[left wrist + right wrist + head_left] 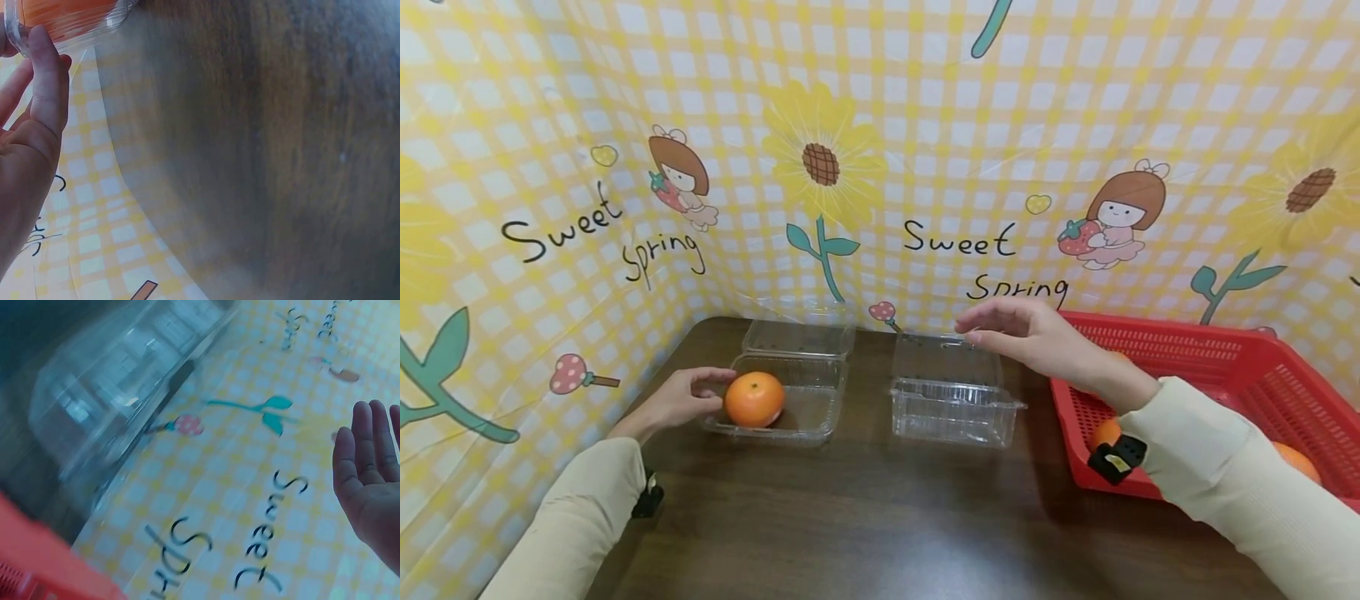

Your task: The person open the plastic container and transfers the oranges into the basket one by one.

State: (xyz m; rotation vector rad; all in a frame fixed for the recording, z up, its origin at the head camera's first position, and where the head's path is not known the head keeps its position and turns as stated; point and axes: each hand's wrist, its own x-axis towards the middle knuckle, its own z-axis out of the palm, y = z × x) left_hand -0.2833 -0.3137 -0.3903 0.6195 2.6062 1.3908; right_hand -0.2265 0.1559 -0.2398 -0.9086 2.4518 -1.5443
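At the left, a clear plastic clamshell box (808, 417) stands with its lid folded back, holding one orange (755, 399). My left hand (681, 400) is at the box's left side, thumb and fingers apart, fingertips beside the orange. In the left wrist view, the thumb touches the clear box wall (94, 28). My right hand (1026, 333) is raised near the lid of a second clear clamshell box (955, 415), its lid also back. Its fingers (365, 453) are extended and hold nothing. Nothing shows inside the second box.
A red plastic basket (1180, 350) stands at the right with several oranges (1296, 461) in it, partly hidden by the right arm. The boxes stand on a dark wooden table (850, 517). A yellow checked cloth (925, 125) hangs behind and at the left.
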